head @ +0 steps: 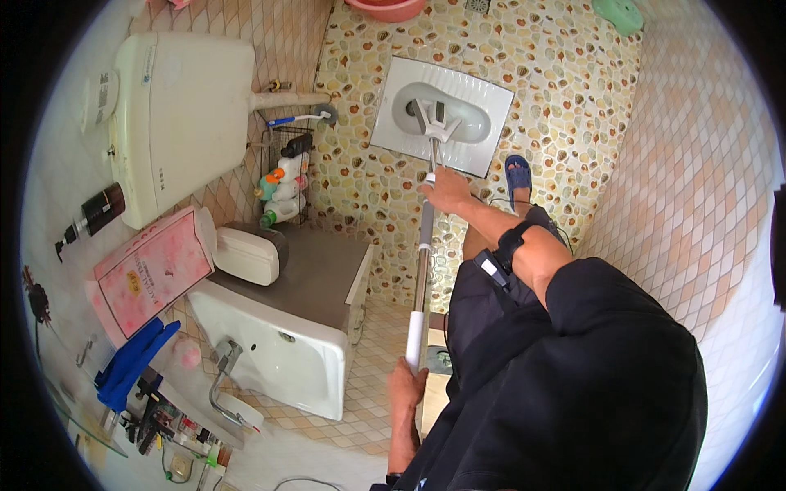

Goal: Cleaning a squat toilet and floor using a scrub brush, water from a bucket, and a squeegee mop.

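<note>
Both hands are on a long pole (422,270), metal with white and grey sleeves, which looks like a squeeze mop's handle. My right hand (450,191), farther forward, is wrapped around its lower part near a white collar. Nearer my body, my left hand (406,383) closes around the white grip at the upper end. At the far end, a white forked head (437,126) with grey pieces is over the bowl of a white ceramic squat toilet (476,150). Whether the head touches the bowl cannot be told.
Left are a cistern (190,116), a wire rack of bottles (285,190), a toilet brush (301,118), a waste bin (249,255) and a washbasin (288,362). A pink basin (390,9) and green stool-like object (620,15) lie beyond. My slippered foot (519,175) is beside the toilet.
</note>
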A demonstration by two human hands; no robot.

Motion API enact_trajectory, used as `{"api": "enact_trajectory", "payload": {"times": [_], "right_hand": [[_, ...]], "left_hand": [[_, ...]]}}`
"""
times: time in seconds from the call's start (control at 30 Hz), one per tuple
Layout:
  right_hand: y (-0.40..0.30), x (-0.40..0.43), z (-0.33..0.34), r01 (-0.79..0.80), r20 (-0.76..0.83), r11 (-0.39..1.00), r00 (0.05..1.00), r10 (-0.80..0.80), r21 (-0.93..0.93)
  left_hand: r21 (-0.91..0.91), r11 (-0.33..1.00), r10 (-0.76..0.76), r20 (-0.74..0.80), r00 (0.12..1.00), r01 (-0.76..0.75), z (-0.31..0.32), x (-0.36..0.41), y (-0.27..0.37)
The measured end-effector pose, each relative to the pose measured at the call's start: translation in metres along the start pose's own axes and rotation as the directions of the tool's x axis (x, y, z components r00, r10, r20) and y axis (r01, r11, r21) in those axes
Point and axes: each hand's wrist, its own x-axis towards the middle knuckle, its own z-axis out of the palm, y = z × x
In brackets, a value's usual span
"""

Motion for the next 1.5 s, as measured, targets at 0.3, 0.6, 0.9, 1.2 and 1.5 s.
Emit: {"api": "enact_trajectory", "payload": {"times": [0.3, 0.6, 0.9, 1.2, 1.5], "right_hand": [[-0.008, 0.012, 0.018, 0.017, -0.007, 1.000, 1.000, -0.018, -0.024], [-0.005, 0.034, -0.009, 0.055, -0.019, 0.997, 0.998, -0.055, 0.047], [0.002, 0.102, -0.022, 0.012, 0.206, 0.999, 0.979, -0.005, -0.030], [-0.027, 0.029, -0.011, 0.036, 0.059, 0.993, 0.998, -0.029, -0.116], [-0.027, -0.019, 0.005, -0.001, 0.088, 0.997, 0.996, 0.008, -0.081]], "left_hand": [[0.226, 0.971, -0.070, -0.071, 0.995, 0.084, -0.020, 0.001, 0.010], [0.157, 0.972, -0.136, -0.226, 0.965, 0.174, 0.015, -0.026, -0.080], [-0.119, 0.983, -0.152, -0.116, 0.982, 0.138, 0.015, -0.095, -0.167], [0.188, 0.975, -0.096, -0.131, 0.987, 0.120, 0.001, -0.010, -0.077], [0.274, 0.947, -0.137, -0.123, 0.983, 0.166, -0.044, 0.007, -0.005]]}}
